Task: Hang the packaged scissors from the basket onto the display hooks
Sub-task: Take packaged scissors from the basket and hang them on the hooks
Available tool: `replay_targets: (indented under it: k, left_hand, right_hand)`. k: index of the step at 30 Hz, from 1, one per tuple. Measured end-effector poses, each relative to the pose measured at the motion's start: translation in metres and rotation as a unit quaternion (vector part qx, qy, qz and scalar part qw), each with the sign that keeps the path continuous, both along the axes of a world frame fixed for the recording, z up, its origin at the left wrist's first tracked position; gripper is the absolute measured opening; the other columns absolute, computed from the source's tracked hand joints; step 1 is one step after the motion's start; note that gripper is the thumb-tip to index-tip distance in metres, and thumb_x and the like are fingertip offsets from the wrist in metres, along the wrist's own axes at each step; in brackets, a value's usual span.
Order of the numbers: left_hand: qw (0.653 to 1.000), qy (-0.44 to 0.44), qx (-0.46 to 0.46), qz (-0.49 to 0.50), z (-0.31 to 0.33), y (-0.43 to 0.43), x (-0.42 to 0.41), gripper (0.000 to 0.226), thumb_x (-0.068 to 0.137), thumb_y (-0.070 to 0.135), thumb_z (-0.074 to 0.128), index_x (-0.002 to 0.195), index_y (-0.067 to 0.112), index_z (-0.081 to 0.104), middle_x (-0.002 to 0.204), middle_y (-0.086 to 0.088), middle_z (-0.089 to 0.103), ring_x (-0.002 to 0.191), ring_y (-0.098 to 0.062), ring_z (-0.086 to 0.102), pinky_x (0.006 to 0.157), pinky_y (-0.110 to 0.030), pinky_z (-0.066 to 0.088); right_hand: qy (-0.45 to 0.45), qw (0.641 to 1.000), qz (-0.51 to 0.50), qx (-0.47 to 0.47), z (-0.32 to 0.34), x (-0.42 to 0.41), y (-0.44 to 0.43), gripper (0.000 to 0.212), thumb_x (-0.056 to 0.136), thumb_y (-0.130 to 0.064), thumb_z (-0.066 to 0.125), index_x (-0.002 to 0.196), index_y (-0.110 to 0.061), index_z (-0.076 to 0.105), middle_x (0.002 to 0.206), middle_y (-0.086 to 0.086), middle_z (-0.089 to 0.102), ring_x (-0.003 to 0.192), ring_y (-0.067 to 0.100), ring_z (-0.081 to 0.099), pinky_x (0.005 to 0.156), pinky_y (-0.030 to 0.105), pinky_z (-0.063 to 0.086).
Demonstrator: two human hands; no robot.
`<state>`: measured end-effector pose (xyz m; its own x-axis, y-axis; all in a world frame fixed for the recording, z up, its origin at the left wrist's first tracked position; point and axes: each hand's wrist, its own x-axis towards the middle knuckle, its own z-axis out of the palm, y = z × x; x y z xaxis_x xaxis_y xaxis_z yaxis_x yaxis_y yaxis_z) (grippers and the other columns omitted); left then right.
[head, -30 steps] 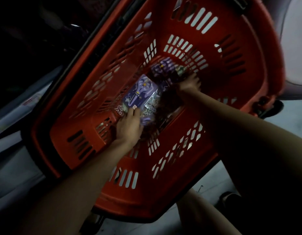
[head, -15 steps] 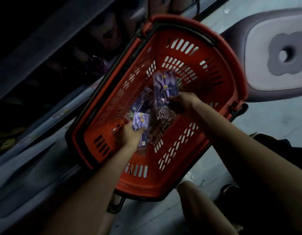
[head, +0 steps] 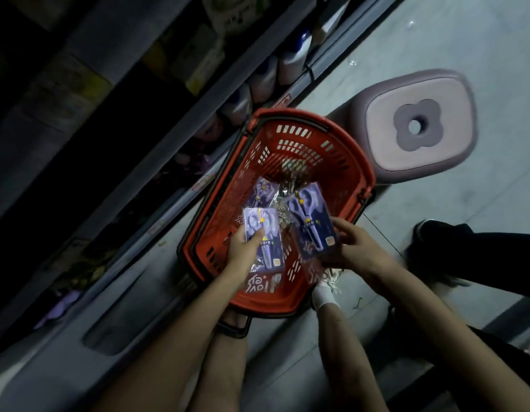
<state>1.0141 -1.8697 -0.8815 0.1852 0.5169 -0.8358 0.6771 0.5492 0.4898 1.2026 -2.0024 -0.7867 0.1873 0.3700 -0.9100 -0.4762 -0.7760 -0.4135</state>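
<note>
Head view, dim light, looking steeply down. Floor [head: 466, 40] is pale grey and smooth, filling the right and upper right of the frame. Red basket [head: 359, 162] with slotted walls and a dark rim stands on the floor at centre, just beside the shelving [head: 156, 162] that runs diagonally from lower left to top centre. Shelf interior is mostly in shadow; a row of pale bottles [head: 263, 75] shows on one level near top centre, other stock too dark to identify. Pink stool [head: 418, 126] with a flower-shaped recess and a round hole in its seat stands on the floor at upper right, close against the far end of the basket. Left hand [head: 243, 246] grips one purple scissors pack [head: 265, 233], thumb across its front and fingers curled behind it, held above the near half of the basket. Right hand [head: 356, 248] pinches a second scissors pack [head: 311, 221] by its lower right edge, card tilted, held over the basket's right side. The two held packs are near each other but apart. More packs [head: 265, 188] lie in a loose heap on the basket bottom, between and beyond the held ones. Dark shoe [head: 427, 233] rests on the floor at right of the basket; white shoe [head: 326, 295] is at the basket's near right corner.
</note>
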Motion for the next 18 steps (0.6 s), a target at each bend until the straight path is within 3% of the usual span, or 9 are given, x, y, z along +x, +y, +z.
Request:
replay_targets:
  k: [3,5,7,10,14,18]
  left_hand:
    - [1.000,0.005,-0.024,0.008,0.035,0.013,0.004,0.042,0.095,0.028,0.071,0.129,0.005,0.063,0.119,-0.016,0.070,0.100,-0.025,0.068,0.079,-0.041,0.058]
    - [1.000,0.011,-0.006,0.015,0.051,0.019,0.006,0.029,0.091,0.024,0.074,0.108,0.001,0.069,0.103,-0.020,0.074,0.088,-0.022,0.066,0.073,-0.036,0.053]
    - [0.999,0.026,0.022,0.027,0.067,0.023,0.012,0.018,0.090,0.012,0.075,0.078,0.005,0.063,0.072,-0.011,0.065,0.069,-0.016,0.054,0.060,-0.028,0.042]
    - [0.995,0.043,0.054,0.067,0.089,0.030,0.019,0.028,0.087,0.007,0.076,0.066,0.010,0.057,0.060,0.001,0.051,0.056,-0.007,0.041,0.049,-0.024,0.032]
    - [0.988,0.018,0.019,0.152,0.117,0.035,0.025,0.009,0.085,0.008,0.079,0.086,0.003,0.071,0.078,-0.005,0.068,0.071,-0.015,0.061,0.059,-0.023,0.049]
    - [0.963,-0.050,-0.069,0.256,0.139,0.035,0.026,0.031,0.082,-0.002,0.078,0.109,0.011,0.069,0.105,-0.011,0.075,0.095,-0.026,0.072,0.087,-0.038,0.059]
  right_hand:
    - [-0.113,0.987,0.111,-0.004,0.021,0.006,-0.002,0.059,0.074,0.010,0.077,0.120,-0.025,0.069,0.089,0.001,0.077,0.079,0.017,0.075,0.077,0.042,0.063]
    - [-0.235,0.961,0.145,-0.029,0.034,0.008,0.003,0.038,0.070,0.000,0.079,0.096,-0.026,0.071,0.078,-0.004,0.075,0.072,0.015,0.072,0.071,0.033,0.058]
    - [-0.319,0.940,0.112,-0.038,0.047,0.011,0.010,0.026,0.071,-0.005,0.080,0.075,-0.024,0.064,0.071,-0.006,0.070,0.067,0.010,0.066,0.063,0.024,0.049]
    - [-0.327,0.945,0.015,-0.009,0.059,0.016,0.017,0.024,0.074,-0.008,0.082,0.070,-0.026,0.067,0.072,-0.010,0.072,0.068,0.002,0.065,0.069,0.026,0.052]
    - [-0.324,0.945,-0.044,0.004,0.067,0.022,0.019,0.008,0.082,-0.014,0.077,0.082,-0.021,0.077,0.077,-0.008,0.075,0.073,0.007,0.069,0.075,0.037,0.058]
    - [-0.357,0.934,-0.017,0.021,0.082,0.027,0.009,0.018,0.091,-0.008,0.067,0.095,-0.025,0.074,0.092,-0.010,0.075,0.087,0.004,0.070,0.082,0.033,0.057]
